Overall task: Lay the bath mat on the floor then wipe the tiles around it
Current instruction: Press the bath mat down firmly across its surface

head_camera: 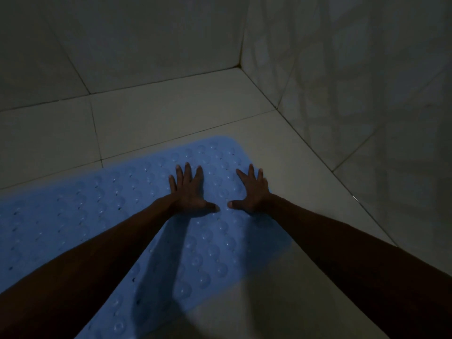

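Note:
A light blue rubber bath mat (102, 216) with rows of round bumps lies flat on the pale floor tiles (171, 113). It runs from the lower left toward the room's corner. My left hand (189, 192) rests palm down on the mat near its far end, fingers spread. Beside it, my right hand (252, 192) presses flat on the mat near its right edge, fingers also spread. The two thumbs point at each other, a small gap apart. Neither hand holds anything. No cloth is in view.
The room is dim. Tiled walls meet in a corner (241, 67) at the upper right. The right wall (367, 106) runs close along the mat's right side, leaving a narrow strip of floor tile. Dark grout lines cross the floor.

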The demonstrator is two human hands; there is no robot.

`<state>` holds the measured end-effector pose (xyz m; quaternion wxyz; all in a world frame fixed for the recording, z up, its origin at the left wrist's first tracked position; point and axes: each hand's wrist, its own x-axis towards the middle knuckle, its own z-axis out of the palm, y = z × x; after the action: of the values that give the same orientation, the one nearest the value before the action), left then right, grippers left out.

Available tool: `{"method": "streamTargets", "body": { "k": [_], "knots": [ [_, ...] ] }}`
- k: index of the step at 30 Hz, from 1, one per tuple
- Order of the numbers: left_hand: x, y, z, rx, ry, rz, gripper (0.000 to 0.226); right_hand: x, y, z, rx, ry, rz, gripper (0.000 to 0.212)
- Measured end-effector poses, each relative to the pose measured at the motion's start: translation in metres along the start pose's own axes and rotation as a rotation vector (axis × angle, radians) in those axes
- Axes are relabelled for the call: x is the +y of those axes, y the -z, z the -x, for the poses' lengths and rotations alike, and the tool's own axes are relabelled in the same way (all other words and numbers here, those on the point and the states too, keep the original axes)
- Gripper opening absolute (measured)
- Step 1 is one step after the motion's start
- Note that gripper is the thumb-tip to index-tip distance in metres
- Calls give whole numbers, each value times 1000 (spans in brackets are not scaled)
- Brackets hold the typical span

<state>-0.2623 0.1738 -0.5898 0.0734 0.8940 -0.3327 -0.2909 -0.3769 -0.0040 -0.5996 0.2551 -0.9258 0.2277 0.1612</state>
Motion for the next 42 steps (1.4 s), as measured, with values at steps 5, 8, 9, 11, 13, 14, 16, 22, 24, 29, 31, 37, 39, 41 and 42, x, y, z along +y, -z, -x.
{"method": "streamTargets", "body": {
  "k": [5, 8, 9, 11, 13, 14, 16, 22, 24, 29, 31, 37, 39, 41, 42],
  "knots": [
    [-2, -3, -5, -33, 7, -53, 138, 5, -17, 15, 118, 4, -146, 102],
    [-2, 3, -4, -84, -2, -57, 134, 9, -23, 19, 162, 22, -163, 98],
    [-3, 3, -4, -86, -2, -50, 134, 10, -24, 19, 162, 22, -152, 97],
    [-3, 1, -4, -68, 0, -57, 134, 9, -23, 18, 139, 17, -142, 97],
    [-2, -3, -4, -51, 1, -74, 134, 6, -17, 16, 72, -6, -170, 97],
    [-1, -5, -4, -49, 2, -79, 133, 6, -11, 15, 16, -14, -197, 98],
    [3, -4, -3, -48, -1, -88, 131, 9, 2, 16, -107, -6, -227, 107],
    [6, -5, -1, -48, -4, -99, 127, 9, 15, 24, -238, 58, -118, 126],
    [5, -5, -1, -41, -5, -94, 127, 9, 14, 23, -218, 64, -65, 127],
    [10, -6, 6, -54, -58, -64, 123, 2, 7, 24, -174, 26, 63, 123],
    [12, -12, 8, -67, -69, -85, 132, -2, 3, 25, -161, 19, 88, 118],
    [15, -17, 12, -74, -53, -159, 142, 5, -8, 38, -79, 5, 6, 108],
    [19, -17, 14, -93, -45, -170, 141, 9, -13, 43, -43, 16, -16, 104],
    [24, -17, 17, -101, -36, -173, 138, 14, -19, 48, -4, 27, -43, 100],
    [25, -17, 18, -101, -34, -174, 137, 15, -22, 49, 11, 35, -66, 97]
  ]
}}
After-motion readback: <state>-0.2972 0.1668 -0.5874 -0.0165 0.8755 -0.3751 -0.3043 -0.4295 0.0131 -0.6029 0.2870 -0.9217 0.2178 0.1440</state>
